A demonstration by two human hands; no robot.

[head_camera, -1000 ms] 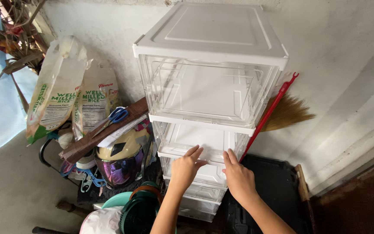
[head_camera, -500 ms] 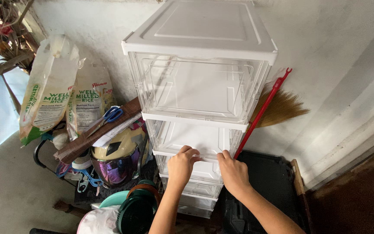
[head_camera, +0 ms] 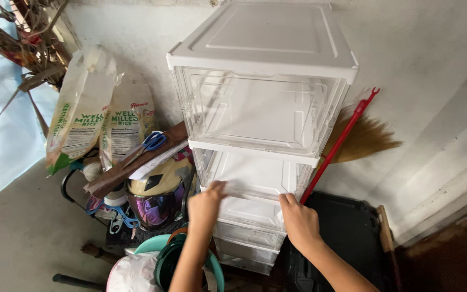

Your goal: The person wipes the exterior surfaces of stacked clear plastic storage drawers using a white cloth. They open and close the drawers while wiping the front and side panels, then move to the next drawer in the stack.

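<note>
Spread wider apart than half a second ago — left hand [head_camera: 206,204] now at the left front corner, right hand [head_camera: 299,220] at the right front corner of the second drawer [head_camera: 252,176] of the clear plastic drawer tower [head_camera: 263,108]. Fingers of both curled over the drawer's front lip, gripping it; left one motion-blurred. Drawer pulled out a little from the white frame, sitting just under the closed top drawer [head_camera: 258,111], above two lower drawers partly hidden by the hands. Tower standing against the pale wall [head_camera: 433,54]. Red-handled broom [head_camera: 347,135] leaning just right of the tower, bristles fanned against the wall. Left of the tower — two rice sacks [head_camera: 101,121], blue-handled scissors [head_camera: 152,141], helmet with purple visor [head_camera: 155,203]. Black case [head_camera: 347,238] on the floor beneath the right forearm.
</note>
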